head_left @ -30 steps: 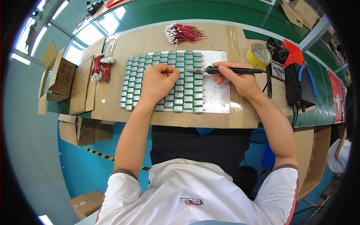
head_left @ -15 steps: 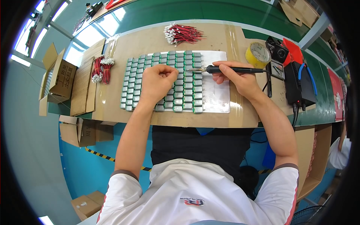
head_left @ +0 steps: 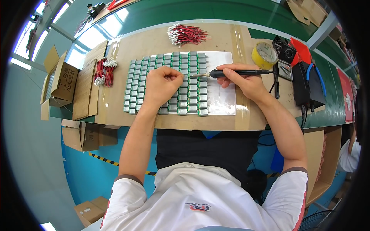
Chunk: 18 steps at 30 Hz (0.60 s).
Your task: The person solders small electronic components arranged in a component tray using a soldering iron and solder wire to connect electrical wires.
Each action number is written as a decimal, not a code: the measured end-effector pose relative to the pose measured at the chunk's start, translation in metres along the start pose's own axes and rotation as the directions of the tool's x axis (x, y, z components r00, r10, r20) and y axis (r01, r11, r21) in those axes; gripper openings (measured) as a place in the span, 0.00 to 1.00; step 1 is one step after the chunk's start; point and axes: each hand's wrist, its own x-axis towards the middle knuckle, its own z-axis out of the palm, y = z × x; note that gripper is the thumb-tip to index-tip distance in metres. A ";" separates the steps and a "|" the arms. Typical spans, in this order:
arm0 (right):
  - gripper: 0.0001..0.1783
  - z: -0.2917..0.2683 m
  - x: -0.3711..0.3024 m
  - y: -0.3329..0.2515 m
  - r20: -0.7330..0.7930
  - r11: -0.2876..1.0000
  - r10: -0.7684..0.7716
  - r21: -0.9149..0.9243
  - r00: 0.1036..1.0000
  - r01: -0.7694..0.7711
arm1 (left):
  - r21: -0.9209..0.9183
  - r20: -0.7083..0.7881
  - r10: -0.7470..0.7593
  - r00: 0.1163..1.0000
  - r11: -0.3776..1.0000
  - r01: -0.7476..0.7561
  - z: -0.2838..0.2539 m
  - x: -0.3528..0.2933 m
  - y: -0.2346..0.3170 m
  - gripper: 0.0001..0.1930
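Observation:
Rows of small grey metal blocks with green edges [head_left: 182, 104], probably small motors or transformers, stand in a grid on a white sheet [head_left: 225, 98]. My right hand [head_left: 246, 81] grips a black soldering iron [head_left: 241, 72] like a pen, its tip pointing left at the blocks' green edges. My left hand [head_left: 162, 86] is closed in a pinch over the middle of the grid, close to the iron's tip. Whatever its fingers hold is too small or hidden to make out. The hand covers several blocks beneath it.
Red-and-black wires with white connectors [head_left: 189, 34] lie loose behind the grid; tied wire bundles [head_left: 109, 73] lie left. At right are yellow tape [head_left: 264, 55], a black box [head_left: 308, 86], and blue-handled pliers [head_left: 323, 82]. An open carton [head_left: 63, 82] stands far left.
The soldering iron's tip has shifted slightly toward me along the blocks. My left hand stays pinched in nearly the same place.

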 end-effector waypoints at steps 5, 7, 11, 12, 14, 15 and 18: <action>0.12 -0.001 0.000 0.001 0.008 1.000 -0.006 0.002 1.000 0.006 | 0.003 0.007 -0.002 1.000 1.000 0.002 0.001 0.000 0.000 0.05; 0.12 0.000 0.000 0.001 0.010 1.000 -0.007 0.007 1.000 0.007 | 0.005 0.007 -0.006 1.000 1.000 0.006 0.000 -0.001 0.000 0.05; 0.12 0.000 0.000 0.000 0.014 1.000 0.002 0.001 1.000 -0.002 | 0.018 0.017 -0.001 1.000 1.000 0.000 -0.001 -0.001 0.001 0.05; 0.12 0.000 0.000 -0.001 0.012 1.000 0.004 -0.002 1.000 -0.004 | 0.025 0.021 0.003 1.000 1.000 -0.004 -0.001 -0.001 0.002 0.05; 0.12 0.000 0.000 -0.001 0.012 1.000 0.004 -0.001 1.000 -0.004 | 0.026 0.025 -0.004 1.000 1.000 0.003 -0.002 -0.001 0.003 0.06; 0.12 0.000 0.000 -0.001 0.012 1.000 0.004 0.000 1.000 -0.004 | 0.027 0.028 -0.011 1.000 1.000 0.010 -0.002 -0.001 0.004 0.06; 0.12 0.000 0.000 0.000 0.005 1.000 0.004 -0.005 1.000 -0.004 | 0.037 0.036 -0.018 0.999 0.999 0.017 -0.002 -0.001 0.006 0.06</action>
